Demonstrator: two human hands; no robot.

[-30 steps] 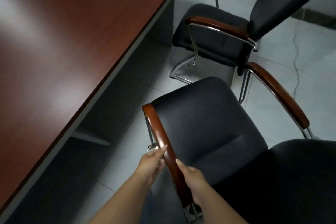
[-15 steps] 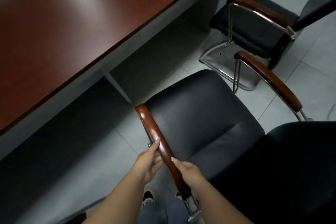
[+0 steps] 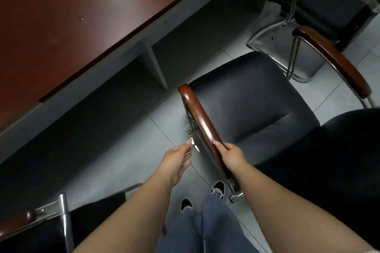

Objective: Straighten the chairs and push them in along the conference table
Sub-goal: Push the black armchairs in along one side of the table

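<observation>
A black padded chair [image 3: 253,104] with brown wooden armrests stands angled beside the dark red conference table [image 3: 82,16], its seat short of the table's edge. My right hand [image 3: 231,155] grips the rear part of its near armrest [image 3: 200,117]. My left hand [image 3: 176,159] hovers just left of that armrest with fingers relaxed, touching nothing. The chair's far armrest [image 3: 337,61] shows at the right, and its black backrest [image 3: 339,160] fills the lower right.
A second black chair [image 3: 320,0] with a chrome frame stands at the upper right, close to the far armrest. Part of a third chair [image 3: 51,222] shows at the lower left. The grey panel under the table [image 3: 185,37] faces the chairs. My feet stand on grey floor tiles.
My left hand has come off the armrest and moved left. The right hand keeps its grip. The view has swung, bringing the third chair into sight at the lower left.
</observation>
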